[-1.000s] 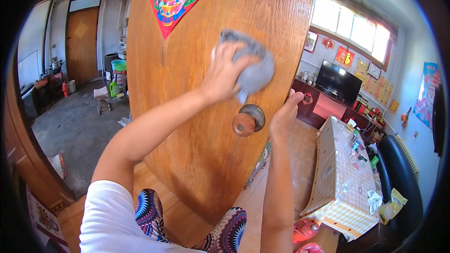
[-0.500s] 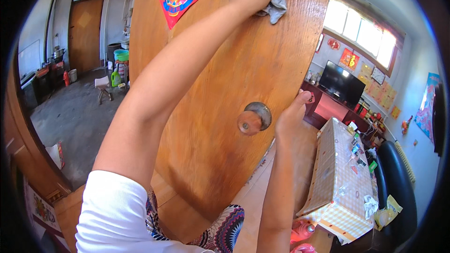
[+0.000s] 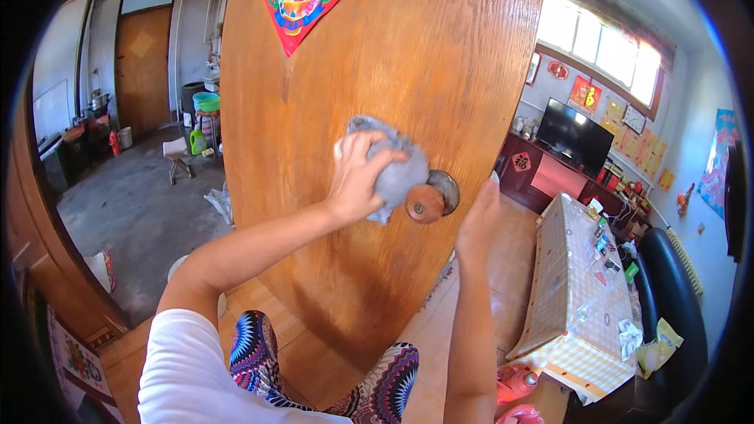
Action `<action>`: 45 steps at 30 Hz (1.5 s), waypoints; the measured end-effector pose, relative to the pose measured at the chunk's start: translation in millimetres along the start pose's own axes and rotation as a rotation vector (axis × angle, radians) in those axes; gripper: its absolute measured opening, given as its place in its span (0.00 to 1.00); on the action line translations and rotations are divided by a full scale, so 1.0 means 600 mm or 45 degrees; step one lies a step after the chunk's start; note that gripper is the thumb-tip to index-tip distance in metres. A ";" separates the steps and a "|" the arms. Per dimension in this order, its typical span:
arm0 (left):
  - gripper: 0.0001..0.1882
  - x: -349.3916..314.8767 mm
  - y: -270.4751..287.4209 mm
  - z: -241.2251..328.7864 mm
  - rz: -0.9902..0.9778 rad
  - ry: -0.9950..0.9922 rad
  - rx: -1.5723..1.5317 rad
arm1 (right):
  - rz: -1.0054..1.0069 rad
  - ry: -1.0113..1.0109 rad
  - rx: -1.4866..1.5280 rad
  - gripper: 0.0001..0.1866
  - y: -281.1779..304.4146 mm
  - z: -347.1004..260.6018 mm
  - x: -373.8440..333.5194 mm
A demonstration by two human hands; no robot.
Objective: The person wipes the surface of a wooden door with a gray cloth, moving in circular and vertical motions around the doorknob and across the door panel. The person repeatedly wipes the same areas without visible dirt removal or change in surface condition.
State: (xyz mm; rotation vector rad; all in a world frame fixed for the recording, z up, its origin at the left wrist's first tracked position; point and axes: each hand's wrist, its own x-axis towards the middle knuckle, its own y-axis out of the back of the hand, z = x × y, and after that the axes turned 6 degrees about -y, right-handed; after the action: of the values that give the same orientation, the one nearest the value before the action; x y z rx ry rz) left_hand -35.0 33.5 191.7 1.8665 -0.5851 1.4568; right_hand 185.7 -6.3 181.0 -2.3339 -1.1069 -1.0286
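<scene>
A wooden door (image 3: 314,133) stands upright before me, with a round knob (image 3: 425,203) of wood and dark metal near its right edge. My left hand (image 3: 363,177) presses a crumpled grey cloth (image 3: 402,173) flat on the door, just left of the knob; the fingers are bent over the cloth. At the door's right edge, level with the knob, my right hand (image 3: 480,220) grips the edge, its thumb pointing up and its other fingers mostly hidden. Above the cloth hangs a red paper decoration (image 3: 302,4) with gold and coloured print.
On the right, a long table (image 3: 577,306) under a checked cloth carries small items, beside a black sofa (image 3: 667,283). Behind are a television (image 3: 574,137) and a cabinet (image 3: 514,159). Through the doorway at left stand a small stool (image 3: 177,153) and a green jug (image 3: 197,138).
My left hand has brought the grey cloth down from the door's upper right to beside the knob. My right hand stays at the door's edge.
</scene>
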 end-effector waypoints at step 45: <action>0.24 0.182 -0.051 0.005 0.578 0.112 -0.114 | -0.029 -0.282 0.049 0.32 -0.014 0.062 -0.084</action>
State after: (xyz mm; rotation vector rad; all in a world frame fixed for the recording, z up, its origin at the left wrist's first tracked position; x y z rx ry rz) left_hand 18.0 58.3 288.7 1.6563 -1.0633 1.7539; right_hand 174.7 -5.7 118.7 -2.4540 -1.2241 -0.7627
